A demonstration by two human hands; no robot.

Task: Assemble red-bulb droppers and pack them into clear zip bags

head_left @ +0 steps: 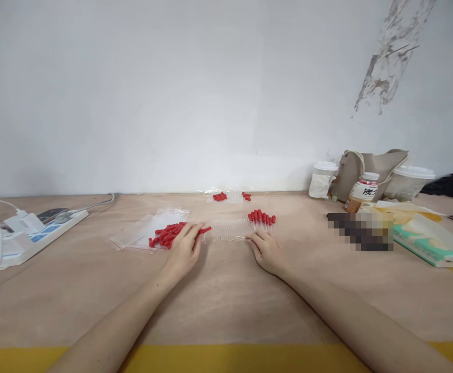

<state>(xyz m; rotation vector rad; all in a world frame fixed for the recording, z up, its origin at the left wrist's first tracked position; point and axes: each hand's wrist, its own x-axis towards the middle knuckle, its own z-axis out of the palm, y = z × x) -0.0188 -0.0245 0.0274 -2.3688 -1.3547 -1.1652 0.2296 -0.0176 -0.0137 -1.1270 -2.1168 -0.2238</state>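
Between the fingertips of my left hand [186, 244] is a red rubber dropper bulb [205, 230], its end pointing right. My right hand [265, 250] pinches a thin clear glass dropper tube [240, 238], which points left. A row of clear glass tubes [226, 229] lies side by side between the two hands. Just beyond my right hand, several droppers with red bulbs fitted [262, 216] are lined up. A pile of loose red bulbs [167, 234] lies left of my left hand, on a clear plastic bag [133, 233].
Near the wall lies another clear bag with red bulbs [220, 196]. A white power strip [35, 243] with plugs and cables is at left. On the right are a lidded cup [320, 181], a bottle [362, 192], a beige bag [377, 168] and a green-and-white packet [430, 241].
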